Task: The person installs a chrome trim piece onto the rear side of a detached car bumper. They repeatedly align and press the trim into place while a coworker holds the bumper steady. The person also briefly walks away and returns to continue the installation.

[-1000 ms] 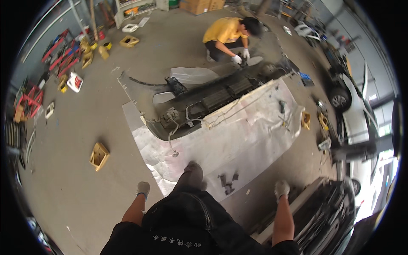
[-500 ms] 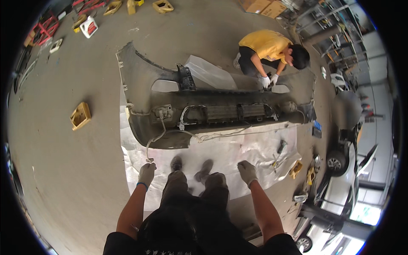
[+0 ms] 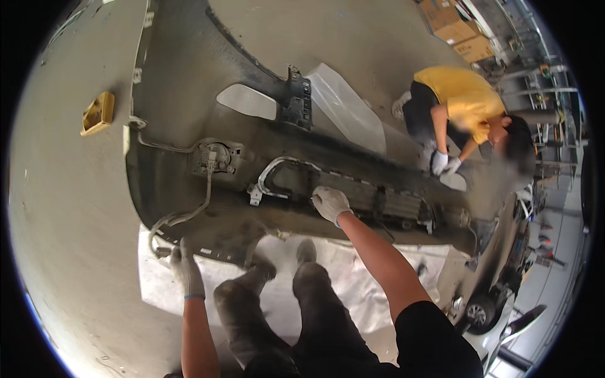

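Note:
A large dark car bumper (image 3: 157,94) lies with its inner side up before me. My left hand (image 3: 186,274), in a pale work glove, is at its near left edge. Its fingers are stretched upward beside the plug end (image 3: 163,251) of a grey wiring harness (image 3: 208,189); whether they touch is unclear. That cable runs from a round lamp unit (image 3: 214,156) in the bumper. Farther right, my gloved right hand (image 3: 332,205) is over the central grille opening (image 3: 356,192), fingers curled closed. What they hold, if anything, is hidden.
A white sheet (image 3: 277,315) lies under the bumper and my feet. A co-worker in a yellow shirt (image 3: 463,94) crouches at the far right, gloved hands at the bumper. There are a cut yellow container (image 3: 98,114), cardboard boxes (image 3: 450,28) and a clear plastic sheet (image 3: 346,110).
My view has moved closer to the bumper and turned. My right hand has gone from above the white sheet to over the grille. My left hand stays near the plug, its fingers now straighter.

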